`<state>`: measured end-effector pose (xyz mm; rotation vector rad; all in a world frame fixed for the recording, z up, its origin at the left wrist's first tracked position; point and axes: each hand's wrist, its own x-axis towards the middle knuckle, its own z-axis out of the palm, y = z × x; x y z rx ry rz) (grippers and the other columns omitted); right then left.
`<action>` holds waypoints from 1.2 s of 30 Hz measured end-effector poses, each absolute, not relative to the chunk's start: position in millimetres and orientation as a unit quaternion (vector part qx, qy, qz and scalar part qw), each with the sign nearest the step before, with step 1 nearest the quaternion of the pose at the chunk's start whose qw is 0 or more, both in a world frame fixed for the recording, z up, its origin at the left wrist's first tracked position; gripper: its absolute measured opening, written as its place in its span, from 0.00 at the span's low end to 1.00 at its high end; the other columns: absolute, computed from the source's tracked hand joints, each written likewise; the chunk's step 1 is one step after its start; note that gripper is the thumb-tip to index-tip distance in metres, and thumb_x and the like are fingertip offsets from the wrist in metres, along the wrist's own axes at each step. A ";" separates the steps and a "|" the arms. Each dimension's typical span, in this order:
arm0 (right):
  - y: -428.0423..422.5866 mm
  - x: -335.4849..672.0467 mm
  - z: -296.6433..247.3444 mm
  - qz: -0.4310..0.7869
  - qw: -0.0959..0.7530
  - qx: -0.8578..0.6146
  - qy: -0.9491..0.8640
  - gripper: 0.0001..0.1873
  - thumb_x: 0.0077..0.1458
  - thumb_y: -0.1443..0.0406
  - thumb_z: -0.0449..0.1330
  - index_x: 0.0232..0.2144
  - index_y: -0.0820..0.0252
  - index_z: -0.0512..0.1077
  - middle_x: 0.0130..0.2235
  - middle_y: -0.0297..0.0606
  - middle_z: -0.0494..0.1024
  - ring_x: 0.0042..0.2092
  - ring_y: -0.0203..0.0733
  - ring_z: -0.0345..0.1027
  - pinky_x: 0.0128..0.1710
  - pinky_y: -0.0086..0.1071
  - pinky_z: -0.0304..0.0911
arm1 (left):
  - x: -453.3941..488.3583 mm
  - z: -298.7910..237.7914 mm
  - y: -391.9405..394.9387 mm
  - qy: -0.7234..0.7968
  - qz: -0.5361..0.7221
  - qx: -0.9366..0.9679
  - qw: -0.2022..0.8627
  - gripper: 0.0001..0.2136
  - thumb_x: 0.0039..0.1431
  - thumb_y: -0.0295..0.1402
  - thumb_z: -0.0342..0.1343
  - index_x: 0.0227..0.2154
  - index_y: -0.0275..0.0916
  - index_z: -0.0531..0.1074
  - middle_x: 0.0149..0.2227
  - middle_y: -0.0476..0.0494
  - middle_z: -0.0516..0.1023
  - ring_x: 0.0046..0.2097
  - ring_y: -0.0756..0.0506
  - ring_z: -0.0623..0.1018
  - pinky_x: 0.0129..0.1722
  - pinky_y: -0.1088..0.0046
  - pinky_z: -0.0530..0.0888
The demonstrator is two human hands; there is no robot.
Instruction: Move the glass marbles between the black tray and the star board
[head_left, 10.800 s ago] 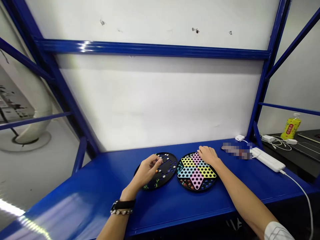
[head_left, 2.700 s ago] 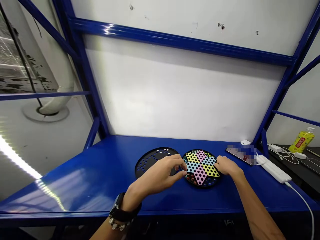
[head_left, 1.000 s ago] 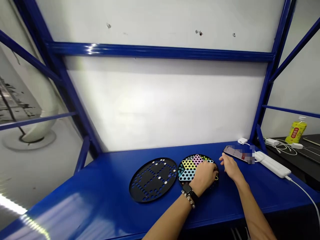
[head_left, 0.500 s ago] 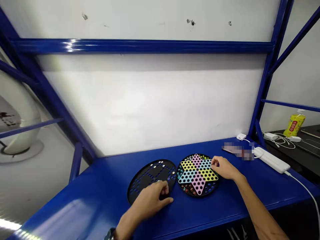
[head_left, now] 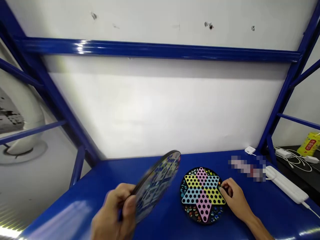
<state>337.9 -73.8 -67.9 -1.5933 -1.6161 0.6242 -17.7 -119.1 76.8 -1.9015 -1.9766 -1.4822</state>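
Observation:
My left hand (head_left: 115,211) grips a round black lid (head_left: 156,188) by its near edge, fingers and thumb on opposite sides. Tilted steeply, the lid hangs in the air above the desk; its surface looks glossy and holed, blurred by motion. A Chinese checkers board (head_left: 204,216) lies flat to its right, with a pink, yellow and light blue star. Coloured glass marbles (head_left: 192,210) fill the compartments around that star. At the board's right edge is my right hand (head_left: 233,198), its fingers curled and thumb near the marbles there. What its fingertips pinch, if anything, is hidden.
On the blue desk (head_left: 105,186), a white power strip (head_left: 286,185), a white adapter (head_left: 250,150) and a pixelated flat object (head_left: 247,168) lie at right. A yellow bottle (head_left: 310,144) and white cables stand beyond the blue frame. A white panel (head_left: 160,110) closes the back.
My left hand has picked up the black lid from the desk and tilted it up. My right hand stays at the board's right side, now a little lower along its rim. The view has shifted.

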 end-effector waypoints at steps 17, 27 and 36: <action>-78.6 340.2 -67.5 0.227 0.353 -0.646 -0.637 0.23 0.54 0.49 0.59 0.47 0.56 0.71 0.42 0.39 0.73 0.41 0.45 0.69 0.43 0.36 0.65 | 81.9 -45.3 -9.3 -0.635 -0.371 -0.623 -0.266 0.19 0.64 0.49 0.41 0.25 0.42 0.62 0.25 0.49 0.71 0.30 0.44 0.73 0.32 0.69 0.65; -66.8 337.8 -72.7 0.178 0.344 -0.674 -0.629 0.21 0.61 0.52 0.52 0.49 0.57 0.71 0.42 0.42 0.73 0.42 0.46 0.71 0.43 0.36 0.66 | 66.0 -60.4 -10.8 -0.574 -0.401 -0.657 -0.281 0.20 0.58 0.44 0.52 0.47 0.36 0.73 0.46 0.37 0.79 0.43 0.42 0.78 0.45 0.64 0.75; -74.1 334.5 -63.3 0.190 0.323 -0.668 -0.642 0.30 0.58 0.49 0.55 0.57 0.57 0.70 0.50 0.43 0.74 0.46 0.46 0.73 0.43 0.34 0.68 | 62.1 -66.6 -4.9 -0.592 -0.380 -0.652 -0.281 0.20 0.59 0.39 0.50 0.47 0.34 0.76 0.45 0.36 0.82 0.44 0.42 0.80 0.47 0.65 0.75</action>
